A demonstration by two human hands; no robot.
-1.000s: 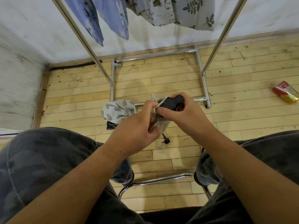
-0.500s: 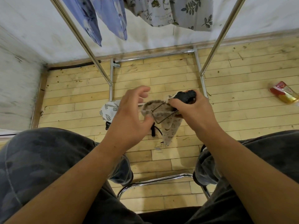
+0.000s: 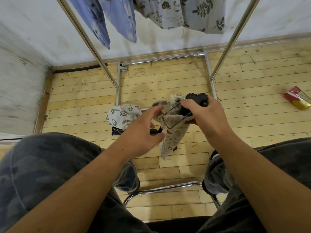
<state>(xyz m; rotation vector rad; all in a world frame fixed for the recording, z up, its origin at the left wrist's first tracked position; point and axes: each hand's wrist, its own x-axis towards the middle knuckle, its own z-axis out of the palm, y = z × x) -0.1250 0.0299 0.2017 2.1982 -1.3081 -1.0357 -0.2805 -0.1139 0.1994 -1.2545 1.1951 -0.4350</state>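
Seen from above, a seated person's 2 knees in dark patterned trousers filled the near corners, with the chrome chair frame point(image 3: 161, 188) curving between them over a pale wooden floor point(image 3: 80, 101). Both bare forearms reached away from the viewer. The left hand point(image 3: 141, 133) hung in mid-air with its fingers spread wide and loosely curved, holding nothing. Its fingertips lay right at the left edge of a small printed cloth point(image 3: 171, 140), though contact could not be told. The right hand point(image 3: 205, 113), slightly farther and to the right, had its thumb and fingers curled round a black clip point(image 3: 196, 98). A thin wire loop point(image 3: 170, 118) ran from the clip across the cloth, which dangled above the floor between the knees. The step in hand looked like fixing this cloth into the clip. The next move would probably call for the left hand to pinch the cloth's top edge and steady it while the right hand worked the clip. On the floor beyond the left hand sat a bundled leaf-print cloth point(image 3: 123, 116). Farther off stood the metal legs of a drying rack point(image 3: 117, 84), with a red and gold packet point(image 3: 297, 100) on the floor well to the right. At the far wall, 2 blue garments point(image 3: 117, 19) and 1 pale leaf-print garment point(image 3: 185, 12) hung from above.
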